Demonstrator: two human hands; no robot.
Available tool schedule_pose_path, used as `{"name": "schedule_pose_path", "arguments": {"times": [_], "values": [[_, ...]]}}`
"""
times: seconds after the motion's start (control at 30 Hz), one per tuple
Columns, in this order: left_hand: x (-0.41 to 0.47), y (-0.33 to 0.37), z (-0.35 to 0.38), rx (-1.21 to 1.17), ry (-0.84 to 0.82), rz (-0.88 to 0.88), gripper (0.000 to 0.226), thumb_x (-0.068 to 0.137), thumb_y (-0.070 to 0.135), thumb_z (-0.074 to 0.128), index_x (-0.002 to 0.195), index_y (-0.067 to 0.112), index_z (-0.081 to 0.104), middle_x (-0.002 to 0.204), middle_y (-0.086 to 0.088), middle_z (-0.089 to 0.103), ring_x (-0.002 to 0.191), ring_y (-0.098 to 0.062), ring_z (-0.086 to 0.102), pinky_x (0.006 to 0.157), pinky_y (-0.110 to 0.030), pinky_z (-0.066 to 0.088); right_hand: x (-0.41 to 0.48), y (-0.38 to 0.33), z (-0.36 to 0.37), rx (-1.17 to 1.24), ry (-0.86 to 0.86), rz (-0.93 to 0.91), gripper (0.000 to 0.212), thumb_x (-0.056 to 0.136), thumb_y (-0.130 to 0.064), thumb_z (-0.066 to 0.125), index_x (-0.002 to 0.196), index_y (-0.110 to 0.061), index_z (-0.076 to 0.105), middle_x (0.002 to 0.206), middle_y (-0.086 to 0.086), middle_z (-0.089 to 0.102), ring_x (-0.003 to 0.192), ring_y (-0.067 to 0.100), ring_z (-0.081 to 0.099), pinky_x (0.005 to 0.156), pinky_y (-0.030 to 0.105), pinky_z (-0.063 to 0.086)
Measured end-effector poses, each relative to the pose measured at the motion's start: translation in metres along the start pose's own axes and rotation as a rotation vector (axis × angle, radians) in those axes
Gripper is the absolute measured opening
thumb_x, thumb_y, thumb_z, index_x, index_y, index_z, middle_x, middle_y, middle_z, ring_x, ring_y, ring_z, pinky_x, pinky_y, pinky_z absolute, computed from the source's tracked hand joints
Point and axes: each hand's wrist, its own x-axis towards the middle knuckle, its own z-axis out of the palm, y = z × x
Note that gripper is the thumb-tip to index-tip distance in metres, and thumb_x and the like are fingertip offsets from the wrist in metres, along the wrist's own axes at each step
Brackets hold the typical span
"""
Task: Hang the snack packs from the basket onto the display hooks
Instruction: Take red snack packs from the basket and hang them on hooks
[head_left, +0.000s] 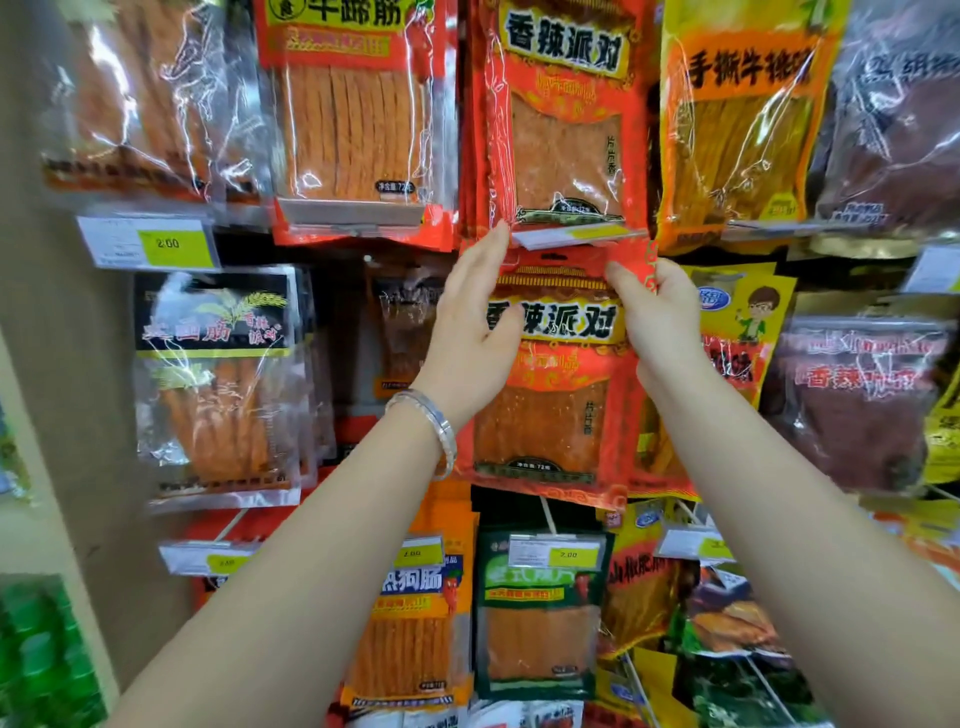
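Note:
A red snack pack (550, 410) with yellow lettering is held up flat against the display, its top just under a hook's price tag (571, 236). My left hand (475, 322) lies against its left side, fingers straight and pointing up, thumb across the front of the pack. My right hand (660, 317) pinches the pack's top right corner. Directly above hang several identical red packs (561, 119). The hook itself is hidden behind the packs. The basket is out of view.
Hooks full of other snack packs fill the wall: an orange pack (353, 114) up left, a yellow pack (737, 119) up right, a black-labelled pack (218, 384) at left, a green pack (540, 613) below. A beige wall (47, 312) borders the left.

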Motion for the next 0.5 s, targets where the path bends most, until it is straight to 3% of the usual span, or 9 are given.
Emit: {"name": "schedule_pose_path", "arguments": {"times": [0.07, 0.2, 0.3, 0.37, 0.43, 0.5], "values": [[0.002, 0.0, 0.002, 0.015, 0.004, -0.004, 0.061, 0.092, 0.008, 0.046, 0.147, 0.025, 0.026, 0.148, 0.014, 0.024, 0.139, 0.001, 0.013, 0.118, -0.037, 0.018, 0.003, 0.006, 0.001, -0.029, 0.0, -0.007, 0.015, 0.086, -0.028, 0.062, 0.08, -0.014, 0.061, 0.091, 0.016, 0.065, 0.086, 0.033, 0.062, 0.078, 0.045, 0.049], [0.002, -0.001, 0.008, 0.043, 0.057, -0.03, 0.061, 0.091, 0.014, 0.051, 0.146, 0.025, 0.029, 0.15, 0.009, 0.024, 0.129, 0.01, 0.017, 0.109, -0.012, 0.013, 0.009, 0.019, 0.0, -0.097, 0.018, -0.042, 0.034, 0.086, -0.031, 0.062, 0.083, 0.002, 0.055, 0.078, 0.007, 0.053, 0.072, 0.02, 0.049, 0.066, 0.033, 0.036], [0.001, -0.002, 0.013, -0.011, 0.08, -0.052, 0.061, 0.09, 0.012, 0.052, 0.146, 0.023, 0.03, 0.148, 0.009, 0.024, 0.132, 0.006, 0.02, 0.115, -0.026, 0.022, 0.009, 0.027, 0.003, -0.353, 0.045, -0.147, 0.021, 0.093, -0.031, 0.055, 0.083, -0.014, 0.049, 0.069, -0.005, 0.051, 0.068, 0.019, 0.049, 0.057, 0.031, 0.034], [0.0, -0.004, 0.013, -0.032, 0.086, -0.054, 0.06, 0.09, 0.012, 0.051, 0.145, 0.024, 0.032, 0.145, 0.011, 0.026, 0.135, 0.001, 0.023, 0.114, -0.038, 0.029, 0.007, 0.033, 0.006, -0.658, 0.012, -0.262, 0.015, 0.096, -0.026, 0.046, 0.089, -0.014, 0.04, 0.073, 0.002, 0.049, 0.068, 0.027, 0.045, 0.054, 0.035, 0.027], [0.0, -0.006, 0.012, -0.032, 0.073, -0.052, 0.06, 0.089, 0.013, 0.051, 0.145, 0.027, 0.032, 0.14, 0.014, 0.027, 0.134, -0.001, 0.026, 0.112, -0.04, 0.031, 0.006, 0.041, 0.009, -0.904, -0.024, -0.406, 0.011, 0.093, -0.018, 0.046, 0.09, -0.01, 0.04, 0.085, 0.014, 0.052, 0.078, 0.034, 0.049, 0.057, 0.035, 0.028], [0.001, -0.01, 0.009, -0.035, 0.048, -0.044, 0.061, 0.089, 0.014, 0.05, 0.145, 0.029, 0.032, 0.134, 0.016, 0.03, 0.129, 0.004, 0.03, 0.111, -0.031, 0.032, 0.006, 0.047, 0.011, -1.091, -0.064, -0.521, 0.015, 0.089, -0.016, 0.051, 0.096, -0.004, 0.047, 0.097, 0.019, 0.054, 0.092, 0.039, 0.052, 0.06, 0.039, 0.034]]}}
